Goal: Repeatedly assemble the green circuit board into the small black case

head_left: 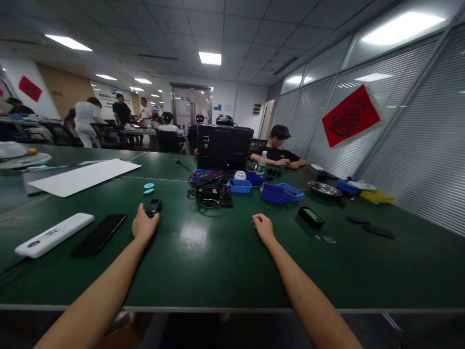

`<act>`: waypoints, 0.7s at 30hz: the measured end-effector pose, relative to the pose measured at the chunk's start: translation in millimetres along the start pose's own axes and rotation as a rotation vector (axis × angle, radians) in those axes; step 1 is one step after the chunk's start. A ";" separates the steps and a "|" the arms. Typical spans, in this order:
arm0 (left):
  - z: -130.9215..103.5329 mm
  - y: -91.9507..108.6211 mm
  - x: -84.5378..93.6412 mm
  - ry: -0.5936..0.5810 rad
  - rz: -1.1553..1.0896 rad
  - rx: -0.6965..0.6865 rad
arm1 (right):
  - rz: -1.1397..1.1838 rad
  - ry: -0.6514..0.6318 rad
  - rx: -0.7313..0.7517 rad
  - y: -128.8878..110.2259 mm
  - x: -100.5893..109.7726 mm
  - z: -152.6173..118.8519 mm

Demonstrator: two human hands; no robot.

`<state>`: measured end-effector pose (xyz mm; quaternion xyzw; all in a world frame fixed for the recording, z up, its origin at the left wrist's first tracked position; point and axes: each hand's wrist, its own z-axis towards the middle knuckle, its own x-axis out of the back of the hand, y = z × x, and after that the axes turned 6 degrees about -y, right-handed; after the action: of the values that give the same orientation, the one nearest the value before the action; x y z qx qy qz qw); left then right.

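Observation:
My left hand (144, 225) is wrapped round a small black handheld device (154, 207) with a dark screen at its top, on the green table. The device's lower part is hidden by my fingers, so its exact kind is unclear. Right of centre, my right hand (263, 228) rests on the tabletop with its fingers curled in and nothing visible in them. A flat black slab (100, 234), like a phone or power bank, lies left of my left hand. Just beyond that hand are two small light-blue discs (148, 185). A black box with a green inside (311, 217) stands to the right of my right hand.
A white power strip (54, 235) and a white sheet (85, 177) lie at left. Beyond my hands stand a black monitor (225, 148), cables, blue trays (273, 193), a ball (240, 175) and a water bottle (261, 163). A metal bowl (324, 189) is at right. A person (279, 150) sits opposite.

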<state>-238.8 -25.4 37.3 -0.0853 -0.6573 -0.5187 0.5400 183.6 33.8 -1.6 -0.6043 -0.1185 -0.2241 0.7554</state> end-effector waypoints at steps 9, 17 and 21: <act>-34.8 28.2 -26.2 -0.149 0.075 -0.287 | -0.053 -0.012 0.020 3.1 -3.2 1.8; -76.2 68.9 -63.2 -0.288 0.052 -0.477 | -0.102 -0.001 0.046 5.7 -6.9 4.3; -102.6 98.6 -82.2 -0.319 0.018 -0.548 | -0.106 0.003 0.046 4.5 -6.4 3.6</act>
<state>-75.7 -23.9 17.3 -0.3134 -0.5688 -0.6518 0.3917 180.5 39.3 -7.6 -0.5794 -0.1542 -0.2620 0.7563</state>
